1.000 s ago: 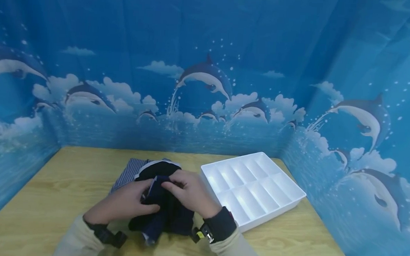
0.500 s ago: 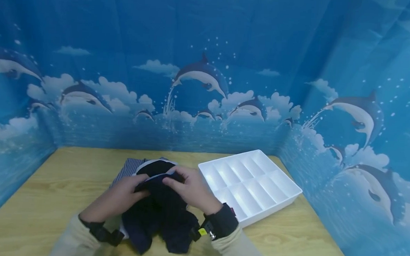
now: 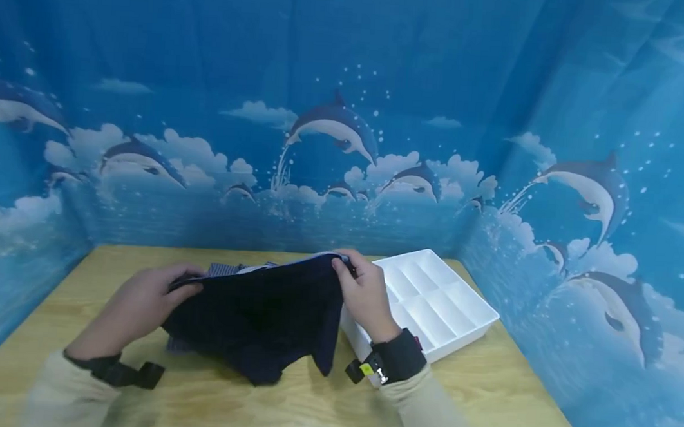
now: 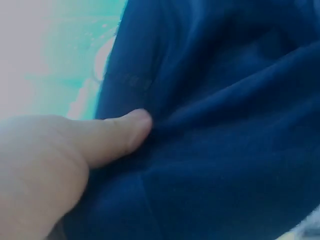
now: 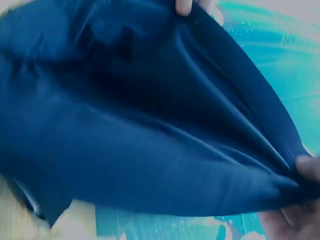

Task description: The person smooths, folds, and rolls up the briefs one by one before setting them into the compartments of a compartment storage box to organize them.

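Note:
A pair of dark navy boxer briefs (image 3: 261, 319) hangs stretched by its waistband in the head view, its leg openings low over the table. My left hand (image 3: 140, 299) pinches the waistband at the left corner; the left wrist view shows that thumb (image 4: 125, 132) pressed on the cloth. At the upper right corner, my right hand (image 3: 367, 295) grips the same band between thumb and fingers. Behind the briefs, striped grey-blue cloth (image 3: 223, 270) peeks out, mostly hidden. A strip of white-edged cloth shows beside it.
A white compartment tray (image 3: 457, 347) stands on the right of the wooden table (image 3: 238, 414), close to my right hand and partly behind it. Blue dolphin-print curtains (image 3: 295, 217) enclose the table at the back and both sides.
My hands have moved apart, the left one leftward and the right one up and right. The bunched briefs are now spread wide between them and raised, covering most of the cloth behind.

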Tool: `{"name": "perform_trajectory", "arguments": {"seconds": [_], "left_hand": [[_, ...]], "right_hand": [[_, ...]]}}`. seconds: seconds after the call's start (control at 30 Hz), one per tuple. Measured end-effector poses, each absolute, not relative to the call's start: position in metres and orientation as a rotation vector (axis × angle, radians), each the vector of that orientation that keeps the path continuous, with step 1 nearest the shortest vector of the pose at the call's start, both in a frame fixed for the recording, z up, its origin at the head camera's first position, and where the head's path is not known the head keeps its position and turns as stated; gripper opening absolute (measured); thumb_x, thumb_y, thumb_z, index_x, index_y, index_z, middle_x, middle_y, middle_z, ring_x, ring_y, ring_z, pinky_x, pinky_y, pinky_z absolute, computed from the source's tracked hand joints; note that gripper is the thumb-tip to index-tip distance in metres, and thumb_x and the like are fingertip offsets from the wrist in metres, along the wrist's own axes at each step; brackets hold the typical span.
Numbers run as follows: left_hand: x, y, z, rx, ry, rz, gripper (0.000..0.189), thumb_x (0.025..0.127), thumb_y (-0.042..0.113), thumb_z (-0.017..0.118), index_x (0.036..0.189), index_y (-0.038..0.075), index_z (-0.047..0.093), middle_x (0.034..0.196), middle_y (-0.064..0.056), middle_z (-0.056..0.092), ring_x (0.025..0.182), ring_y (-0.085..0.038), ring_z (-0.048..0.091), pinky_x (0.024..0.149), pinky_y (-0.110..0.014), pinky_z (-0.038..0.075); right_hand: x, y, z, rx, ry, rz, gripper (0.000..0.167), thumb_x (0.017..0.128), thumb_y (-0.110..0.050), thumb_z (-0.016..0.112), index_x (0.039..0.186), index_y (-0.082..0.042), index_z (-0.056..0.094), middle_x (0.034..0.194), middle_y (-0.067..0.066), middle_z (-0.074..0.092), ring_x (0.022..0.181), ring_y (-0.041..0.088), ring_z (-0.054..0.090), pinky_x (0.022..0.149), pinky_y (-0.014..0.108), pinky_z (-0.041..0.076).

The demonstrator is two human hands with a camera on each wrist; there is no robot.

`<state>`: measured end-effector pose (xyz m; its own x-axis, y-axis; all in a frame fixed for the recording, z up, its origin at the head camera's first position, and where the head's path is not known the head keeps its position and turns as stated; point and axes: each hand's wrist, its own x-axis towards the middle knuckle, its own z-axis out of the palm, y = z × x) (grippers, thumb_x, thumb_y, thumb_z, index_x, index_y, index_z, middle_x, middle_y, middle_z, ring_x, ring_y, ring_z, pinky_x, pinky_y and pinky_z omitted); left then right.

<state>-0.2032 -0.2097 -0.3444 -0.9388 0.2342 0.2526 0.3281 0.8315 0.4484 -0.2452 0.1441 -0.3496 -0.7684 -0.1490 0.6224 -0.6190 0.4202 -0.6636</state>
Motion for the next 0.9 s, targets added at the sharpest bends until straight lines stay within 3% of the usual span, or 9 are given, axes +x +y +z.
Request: {"name": "perform_trajectory", "arguments": {"seconds": [0.07,0.13,0.23,0.37,0.43,0.53,0.67,0.77,0.9], "left_hand": [[-0.198,-0.215,-0.337,-0.482,-2.871,-0.706,0.02,0.101,0.022,0.067,0.12,0.016,0.071,0.112,-0.006,0.074,0.1,-0.03,0.071,0.08,-0.053,0.056],[-0.189,-0.221,-0.329,-0.556,-2.928,-0.701,0.015,0.1,0.025,0.07,0.113,0.019,0.072,0.107,0.001,0.074,0.097,-0.023,0.071,0.079,-0.048,0.057],[-0.17,-0.231,-0.317,-0.786,-2.999,-0.883,0.007,0.101,0.028,0.068,0.104,0.023,0.072,0.093,0.01,0.069,0.082,-0.011,0.065,0.068,-0.035,0.053],[-0.15,-0.243,-0.312,-1.278,-2.838,-1.466,0.02,0.108,0.006,0.051,0.106,0.016,0.068,0.083,-0.001,0.063,0.072,-0.017,0.058,0.058,-0.034,0.045],[-0.148,-0.246,-0.312,-1.422,-2.759,-1.631,0.027,0.107,-0.004,0.045,0.111,0.012,0.067,0.09,-0.006,0.064,0.079,-0.021,0.06,0.061,-0.035,0.046],[-0.162,-0.242,-0.323,-1.356,-2.859,-1.612,0.021,0.108,0.003,0.049,0.118,0.013,0.064,0.099,-0.005,0.064,0.087,-0.016,0.06,0.067,-0.032,0.047],[-0.193,-0.221,-0.371,-1.135,-3.113,-1.421,0.022,0.103,0.02,0.064,0.125,0.014,0.063,0.118,-0.003,0.063,0.103,-0.012,0.058,0.081,-0.032,0.049],[-0.207,-0.205,-0.412,-0.975,-3.229,-1.275,0.031,0.094,0.016,0.074,0.123,0.012,0.064,0.121,-0.006,0.064,0.109,-0.023,0.059,0.087,-0.044,0.051],[-0.21,-0.193,-0.441,-0.848,-3.249,-0.956,0.043,0.083,0.011,0.083,0.123,0.012,0.068,0.128,-0.01,0.064,0.119,-0.038,0.058,0.095,-0.059,0.049]], "right_hand": [[-0.242,0.158,-0.348,0.741,-2.302,1.293,0.016,0.104,-0.017,0.063,0.114,-0.01,0.074,0.104,0.002,0.075,0.089,0.012,0.068,0.08,0.034,0.055],[-0.236,0.175,-0.345,0.901,-2.414,1.311,0.016,0.105,-0.02,0.063,0.112,-0.011,0.074,0.091,-0.003,0.07,0.078,0.009,0.062,0.073,0.03,0.052],[-0.226,0.2,-0.337,1.234,-2.5,1.493,0.014,0.105,-0.019,0.062,0.107,-0.009,0.072,0.08,-0.007,0.062,0.071,0.007,0.055,0.067,0.026,0.048],[-0.217,0.222,-0.326,1.535,-2.43,1.828,0.02,0.106,-0.019,0.06,0.102,0.0,0.064,0.08,-0.008,0.062,0.072,0.009,0.056,0.067,0.025,0.049],[-0.217,0.222,-0.325,1.525,-2.473,1.895,0.023,0.106,-0.021,0.06,0.104,0.001,0.063,0.08,-0.007,0.063,0.07,0.008,0.058,0.067,0.024,0.05],[-0.222,0.213,-0.332,1.331,-2.741,1.741,0.018,0.105,-0.022,0.061,0.106,-0.003,0.065,0.077,-0.005,0.066,0.064,0.008,0.061,0.063,0.024,0.052],[-0.222,0.191,-0.356,1.074,-2.972,0.985,0.012,0.102,-0.019,0.066,0.111,-0.01,0.066,0.084,-0.003,0.066,0.067,0.008,0.06,0.065,0.027,0.051],[-0.215,0.171,-0.38,0.986,-2.877,0.569,0.022,0.099,-0.016,0.069,0.118,-0.007,0.064,0.099,0.003,0.066,0.082,0.013,0.062,0.073,0.03,0.053],[-0.208,0.153,-0.407,1.07,-2.905,0.356,0.024,0.099,-0.022,0.068,0.119,-0.009,0.069,0.104,0.003,0.067,0.089,0.014,0.064,0.078,0.029,0.054]]}}
